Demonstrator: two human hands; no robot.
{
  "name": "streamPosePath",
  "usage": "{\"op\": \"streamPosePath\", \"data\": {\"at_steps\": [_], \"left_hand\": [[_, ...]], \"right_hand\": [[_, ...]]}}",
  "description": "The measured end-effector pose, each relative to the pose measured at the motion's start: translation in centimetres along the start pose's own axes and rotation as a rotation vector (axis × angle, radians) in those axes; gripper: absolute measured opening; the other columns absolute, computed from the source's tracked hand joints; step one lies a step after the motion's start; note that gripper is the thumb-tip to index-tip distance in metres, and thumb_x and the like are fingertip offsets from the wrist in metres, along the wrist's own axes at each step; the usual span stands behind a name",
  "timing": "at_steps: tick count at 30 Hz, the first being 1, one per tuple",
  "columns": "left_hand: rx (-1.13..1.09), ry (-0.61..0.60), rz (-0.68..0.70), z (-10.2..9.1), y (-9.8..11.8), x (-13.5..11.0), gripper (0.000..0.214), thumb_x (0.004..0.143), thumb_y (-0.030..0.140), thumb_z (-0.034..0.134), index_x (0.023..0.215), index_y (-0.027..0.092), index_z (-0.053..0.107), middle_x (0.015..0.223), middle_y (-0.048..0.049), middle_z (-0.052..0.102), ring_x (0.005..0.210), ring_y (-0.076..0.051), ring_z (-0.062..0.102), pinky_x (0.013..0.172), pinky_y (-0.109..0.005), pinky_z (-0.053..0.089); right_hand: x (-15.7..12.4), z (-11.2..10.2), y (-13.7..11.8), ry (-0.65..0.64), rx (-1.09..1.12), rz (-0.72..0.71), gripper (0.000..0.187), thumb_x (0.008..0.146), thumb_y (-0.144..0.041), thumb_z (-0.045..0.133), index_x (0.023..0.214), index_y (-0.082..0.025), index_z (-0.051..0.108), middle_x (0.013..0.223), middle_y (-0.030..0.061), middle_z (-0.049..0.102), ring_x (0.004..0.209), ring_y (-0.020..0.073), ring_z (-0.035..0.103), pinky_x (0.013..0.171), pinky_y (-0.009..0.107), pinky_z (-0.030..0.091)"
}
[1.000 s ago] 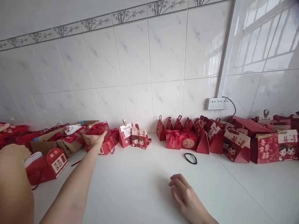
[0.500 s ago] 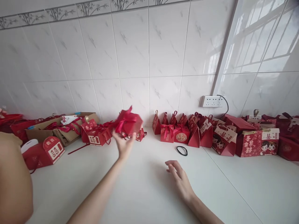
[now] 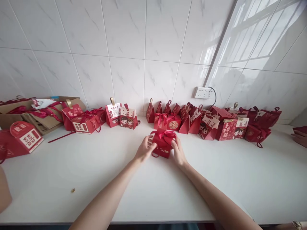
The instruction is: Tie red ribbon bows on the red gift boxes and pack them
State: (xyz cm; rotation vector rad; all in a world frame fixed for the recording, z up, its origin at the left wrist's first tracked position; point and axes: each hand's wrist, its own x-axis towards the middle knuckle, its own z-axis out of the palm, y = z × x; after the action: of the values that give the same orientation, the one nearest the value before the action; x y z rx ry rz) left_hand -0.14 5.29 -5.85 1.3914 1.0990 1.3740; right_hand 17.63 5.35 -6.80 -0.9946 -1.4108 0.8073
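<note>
A small red gift box [image 3: 164, 150] with a satin ribbon bow on top is between my two hands, in front of the wall-side row of boxes. My left hand [image 3: 144, 149] grips its left side, thumb toward the front. On the other side, my right hand [image 3: 178, 152] holds the box with the fingers curved round its edge. A dark red cord loop hangs at the box's lower left. Just behind it stand two ribbon-tied red boxes [image 3: 174, 124]. The black ring seen before does not show.
Red gift boxes [image 3: 208, 126] line the wall on the right. A cardboard carton [image 3: 43, 123] with ribbons and a red handled box [image 3: 20, 139] are at left. A gold scrap [image 3: 73, 190] lies on the white table [image 3: 115, 204]. Another person's arm [image 3: 3, 188] shows at the left edge.
My left hand has brought the bow-topped box down and to the right, closer to me. My right hand has come up and taken hold of its right side. The view has shifted.
</note>
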Motion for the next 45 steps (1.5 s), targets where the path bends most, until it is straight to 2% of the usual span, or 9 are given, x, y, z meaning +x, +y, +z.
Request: {"op": "streamPosePath", "data": {"at_steps": [4,9,15,21,26,30,35,39,45], "left_hand": [[-0.024,0.185,-0.025,-1.3,0.3,1.0,0.050,0.083,0.058,0.030,0.098,0.016,0.052,0.045,0.0069,0.044,0.040,-0.014,0.048,0.047,-0.028,0.041],[0.018,0.323,-0.060,-1.2,-0.3,1.7,0.031,0.080,0.047,0.047,0.080,0.017,0.057,0.066,-0.0001,0.057,0.059,-0.014,0.054,0.055,-0.026,0.041],[-0.024,0.223,-0.134,-0.4,-0.2,1.3,0.042,0.080,0.057,0.041,0.073,0.019,0.057,0.067,-0.0031,0.063,0.066,-0.018,0.061,0.059,-0.028,0.046],[-0.086,0.105,-0.266,-0.7,0.7,1.1,0.051,0.077,0.067,0.032,0.066,0.021,0.049,0.032,0.0061,0.036,0.026,-0.013,0.039,0.031,-0.024,0.029],[-0.116,0.062,-0.204,-1.4,2.0,0.9,0.045,0.075,0.065,0.039,0.071,0.021,0.047,0.037,0.0066,0.042,0.031,-0.012,0.043,0.033,-0.021,0.031],[-0.081,-0.007,-0.138,-1.7,3.0,0.5,0.038,0.071,0.057,0.052,0.064,0.020,0.045,0.039,0.0062,0.046,0.032,-0.010,0.044,0.033,-0.019,0.030],[-0.019,-0.119,-0.132,-1.4,3.3,0.2,0.033,0.064,0.046,0.065,0.056,0.018,0.051,0.039,0.0041,0.049,0.030,-0.010,0.044,0.031,-0.019,0.029],[-0.027,-0.108,-0.127,-1.4,3.3,0.4,0.039,0.067,0.052,0.058,0.051,0.018,0.048,0.039,0.0032,0.048,0.029,-0.009,0.043,0.031,-0.020,0.030],[-0.001,-0.003,-0.084,-1.5,3.1,0.8,0.037,0.071,0.053,0.056,0.058,0.019,0.049,0.039,0.0053,0.046,0.030,-0.009,0.040,0.032,-0.020,0.028]], "right_hand": [[1.5,-0.7,0.8,-0.050,0.034,0.093,0.061,0.084,-0.068,0.034,0.120,-0.023,0.056,0.144,0.0120,0.039,0.130,0.0315,0.040,0.102,0.051,0.038],[0.9,-1.4,0.8,-0.091,0.065,0.084,0.062,0.085,-0.068,0.031,0.116,-0.021,0.057,0.128,0.0119,0.055,0.116,0.0278,0.053,0.092,0.043,0.047],[0.2,-1.4,-0.8,-0.340,-0.036,0.051,0.043,0.081,-0.049,0.054,0.114,-0.021,0.059,0.109,0.0061,0.065,0.100,0.0239,0.061,0.090,0.040,0.047],[0.8,-2.0,-1.1,0.002,-0.163,0.090,0.038,0.081,-0.054,0.049,0.094,-0.020,0.060,0.090,0.0056,0.065,0.083,0.0200,0.059,0.075,0.034,0.047],[0.1,-2.8,-2.4,-0.071,-0.238,0.117,0.056,0.084,-0.067,0.030,0.057,-0.020,0.044,0.050,-0.0022,0.041,0.050,0.0125,0.039,0.053,0.028,0.033],[-0.4,-2.6,-3.5,-0.209,-0.281,0.112,0.058,0.077,-0.072,0.042,0.051,-0.021,0.032,0.050,-0.0047,0.030,0.049,0.0095,0.028,0.049,0.026,0.023],[-0.5,-2.2,-3.8,-0.231,-0.232,0.091,0.049,0.076,-0.064,0.053,0.057,-0.020,0.040,0.055,-0.0029,0.043,0.056,0.0115,0.037,0.053,0.025,0.029],[-0.1,-2.4,-3.5,-0.259,-0.051,0.134,0.048,0.078,-0.064,0.050,0.060,-0.021,0.038,0.054,-0.0034,0.043,0.052,0.0113,0.038,0.052,0.026,0.031],[-0.3,-2.5,-3.6,-0.300,-0.138,0.178,0.048,0.073,-0.062,0.058,0.057,-0.020,0.041,0.054,-0.0041,0.042,0.052,0.0101,0.037,0.049,0.024,0.028]]}}
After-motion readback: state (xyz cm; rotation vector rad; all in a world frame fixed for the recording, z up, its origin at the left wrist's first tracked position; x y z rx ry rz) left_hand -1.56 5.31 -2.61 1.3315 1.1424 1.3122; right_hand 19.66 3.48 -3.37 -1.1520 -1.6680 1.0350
